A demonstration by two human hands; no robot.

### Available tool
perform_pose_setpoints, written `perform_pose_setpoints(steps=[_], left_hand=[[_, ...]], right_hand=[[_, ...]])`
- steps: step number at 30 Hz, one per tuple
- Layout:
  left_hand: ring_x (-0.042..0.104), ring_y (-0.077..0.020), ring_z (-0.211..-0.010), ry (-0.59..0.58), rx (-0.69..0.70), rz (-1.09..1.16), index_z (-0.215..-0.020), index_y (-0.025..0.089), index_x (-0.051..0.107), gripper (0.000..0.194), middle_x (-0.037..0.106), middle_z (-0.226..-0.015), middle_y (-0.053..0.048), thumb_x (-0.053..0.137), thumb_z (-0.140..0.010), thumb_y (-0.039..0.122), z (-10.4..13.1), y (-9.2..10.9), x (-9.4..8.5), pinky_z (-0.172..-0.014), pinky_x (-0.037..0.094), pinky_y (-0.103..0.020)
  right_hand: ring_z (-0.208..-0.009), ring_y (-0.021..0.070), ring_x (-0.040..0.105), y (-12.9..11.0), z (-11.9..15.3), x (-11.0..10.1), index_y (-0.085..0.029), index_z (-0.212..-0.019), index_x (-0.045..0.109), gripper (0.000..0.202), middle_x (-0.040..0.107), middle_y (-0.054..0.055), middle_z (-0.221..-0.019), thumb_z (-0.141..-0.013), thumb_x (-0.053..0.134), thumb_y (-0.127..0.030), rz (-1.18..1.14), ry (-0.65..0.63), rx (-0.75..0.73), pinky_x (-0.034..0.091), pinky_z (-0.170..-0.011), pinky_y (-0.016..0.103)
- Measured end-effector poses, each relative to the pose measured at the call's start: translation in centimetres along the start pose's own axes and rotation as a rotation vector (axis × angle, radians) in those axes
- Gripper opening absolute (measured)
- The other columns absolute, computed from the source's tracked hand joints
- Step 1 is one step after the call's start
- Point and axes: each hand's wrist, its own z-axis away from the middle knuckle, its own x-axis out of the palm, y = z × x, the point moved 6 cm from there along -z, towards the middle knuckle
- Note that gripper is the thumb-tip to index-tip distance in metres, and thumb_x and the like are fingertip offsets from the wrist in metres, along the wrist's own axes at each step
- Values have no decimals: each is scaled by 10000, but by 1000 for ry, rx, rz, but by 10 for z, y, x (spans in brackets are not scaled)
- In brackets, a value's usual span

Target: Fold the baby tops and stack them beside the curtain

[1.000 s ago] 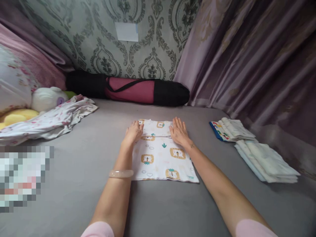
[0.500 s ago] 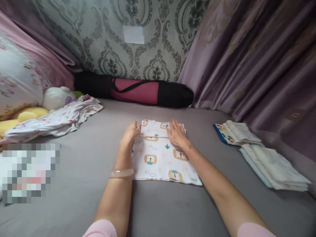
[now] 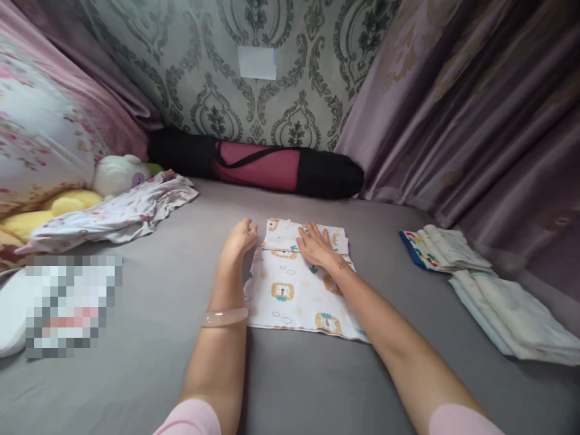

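Observation:
A white cloth (image 3: 290, 275) printed with orange lion faces and green leaves lies on the grey sheet, its far part folded over toward me. On that folded strip my right hand (image 3: 317, 246) rests flat with fingers spread. My left hand (image 3: 242, 237) is just left of the fold, a small gap from the cloth's edge, fingers loosely bent with nothing visible in them. A pale bangle (image 3: 224, 318) circles my left forearm. Part of the cloth's right side is hidden beneath my right hand and forearm.
Folded cloths (image 3: 512, 308) and a smaller folded stack (image 3: 446, 248) lie at right. A black and red long bag (image 3: 256, 166) lies along the patterned wall. At left are a crumpled floral cloth (image 3: 122, 211), plush toys (image 3: 120, 175) and a blurred-out item (image 3: 75, 314).
My right hand has slid left across the folded strip. My left hand has come slightly away from the cloth's left edge. The whole view has shifted a little.

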Motion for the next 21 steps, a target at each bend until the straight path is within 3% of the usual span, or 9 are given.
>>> perform_pose_setpoints(steps=[3,6,10,14,17,21], left_hand=[[581,-226,-1200,-26,-24,-25,-1262,149,574,377,641,-1263,-150,428,-938,275,2,1,-2,-964,423,-285],[580,-228,-1204,-22,-16,-21,-1277,140,571,385,641,-1264,-152,426,-941,258,2,0,-2,-971,421,-286],[570,-225,-1222,-10,-6,-11,-1275,136,580,386,632,-1278,-153,417,-946,254,0,-3,-2,-983,415,-277],[573,-241,-1219,-37,-41,-5,-1291,122,568,400,632,-1272,-166,411,-950,261,-1,-5,-2,-988,420,-296],[569,-241,-1223,-26,-28,-9,-1294,114,564,406,628,-1278,-169,407,-947,254,-3,-7,-1,-999,416,-304],[576,-240,-1212,17,27,0,-1276,106,576,409,624,-1279,-180,409,-935,257,-10,-14,2,-1002,420,-317]], right_hand=[[-1483,245,67,-31,-11,0,-169,-1513,291,557,132,116,-1613,-995,235,-369,-9,67,-87,27,-1170,499],[-1481,235,81,-52,-21,12,-170,-1528,246,569,151,92,-1612,-995,216,-368,-42,63,-125,44,-1171,499],[-1479,256,90,-57,-26,22,-147,-1530,237,582,172,87,-1608,-993,198,-369,-46,63,-126,44,-1169,520],[-1475,275,116,-60,-29,17,-113,-1520,261,586,183,120,-1601,-981,245,-344,-46,12,-111,63,-1166,534],[-1478,257,106,-77,-33,14,-80,-1499,300,579,177,137,-1599,-976,266,-327,-45,67,-132,37,-1175,509],[-1478,225,110,-97,-37,26,-64,-1480,329,571,219,125,-1589,-982,248,-330,-88,137,-168,60,-1183,466]])
